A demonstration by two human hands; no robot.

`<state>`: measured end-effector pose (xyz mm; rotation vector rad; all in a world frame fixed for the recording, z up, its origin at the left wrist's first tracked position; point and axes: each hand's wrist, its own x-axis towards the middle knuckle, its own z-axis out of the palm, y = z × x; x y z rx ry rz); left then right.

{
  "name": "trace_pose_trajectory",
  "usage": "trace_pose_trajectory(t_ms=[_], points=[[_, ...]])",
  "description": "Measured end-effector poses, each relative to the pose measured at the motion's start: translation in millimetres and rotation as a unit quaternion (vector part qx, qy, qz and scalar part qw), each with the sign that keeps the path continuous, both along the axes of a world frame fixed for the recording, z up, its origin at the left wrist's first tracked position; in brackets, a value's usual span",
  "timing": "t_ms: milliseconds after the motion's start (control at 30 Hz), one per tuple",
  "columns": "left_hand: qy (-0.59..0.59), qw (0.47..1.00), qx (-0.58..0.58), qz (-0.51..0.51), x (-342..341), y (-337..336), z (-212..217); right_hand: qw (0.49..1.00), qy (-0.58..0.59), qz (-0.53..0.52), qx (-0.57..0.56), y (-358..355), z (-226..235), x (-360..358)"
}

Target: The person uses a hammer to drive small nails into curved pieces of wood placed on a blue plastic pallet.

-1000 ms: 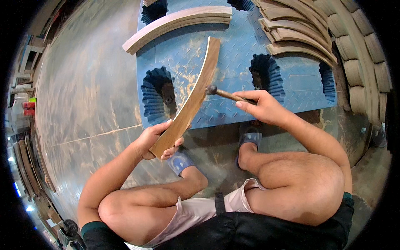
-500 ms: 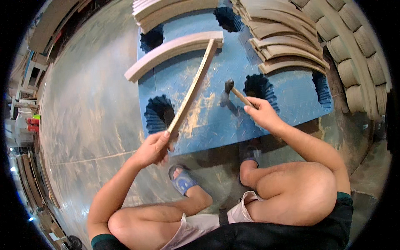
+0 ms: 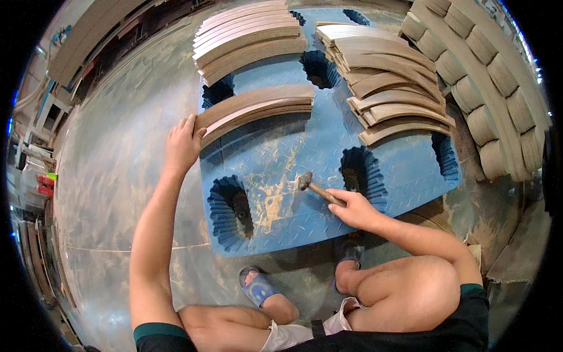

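My left hand (image 3: pixel 184 145) reaches forward and is closed around the left end of a curved wooden strip (image 3: pixel 258 101), which lies along a small group of like strips (image 3: pixel 264 114) on the blue plastic pallet (image 3: pixel 287 220). The fingers curl over the end of the strip, and the thumb is toward the pallet. In my right hand (image 3: pixel 356 209) is a hammer (image 3: pixel 321 191), gripped by its wooden handle. Its dark head is low over the dusty middle of the pallet, left of a ribbed opening; whether it touches the surface I cannot tell.
Curved strips are stacked at the far left (image 3: pixel 249 35) and, less evenly, at the right (image 3: pixel 396 82) of the pallet. Several ribbed openings (image 3: pixel 230 214) pierce it. Large stacks of curved wood (image 3: pixel 495 97) stand beyond its right side. My sandalled feet (image 3: pixel 260 287) are close to its near edge.
My left hand has moved forward, bringing the wooden strip from a slanted hold over the pallet to lie along the curved group. The hammer stays in my right hand, its head slightly further left.
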<state>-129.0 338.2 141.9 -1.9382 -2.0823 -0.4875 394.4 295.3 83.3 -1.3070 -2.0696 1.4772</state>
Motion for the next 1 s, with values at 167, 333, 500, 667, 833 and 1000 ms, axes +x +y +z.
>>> trace_pose_trajectory(t_ms=[167,333,500,667,833,1000], points=[[-0.055,0.997,-0.056,0.012,-1.1,12.9,-31.9,0.999,-0.023,0.024,0.001,-2.2,7.0,1.9],[-0.048,0.997,-0.057,0.014,-9.1,24.2,-46.6,0.999,-0.045,0.025,-0.005,-4.8,10.3,-2.1],[-0.043,0.995,-0.077,0.039,-1.3,27.8,-49.2,0.999,-0.032,0.027,0.013,-4.8,14.4,-1.5],[-0.041,0.992,-0.106,0.054,-2.6,33.0,-47.7,0.993,-0.028,0.027,0.112,-10.3,-5.0,4.1],[-0.050,0.990,-0.120,0.050,-8.7,24.1,-42.7,0.983,-0.065,0.072,0.157,-20.1,9.4,-3.4],[-0.051,0.985,-0.154,0.055,10.1,22.2,-17.7,0.949,-0.098,0.108,0.279,-13.1,8.3,3.1]])
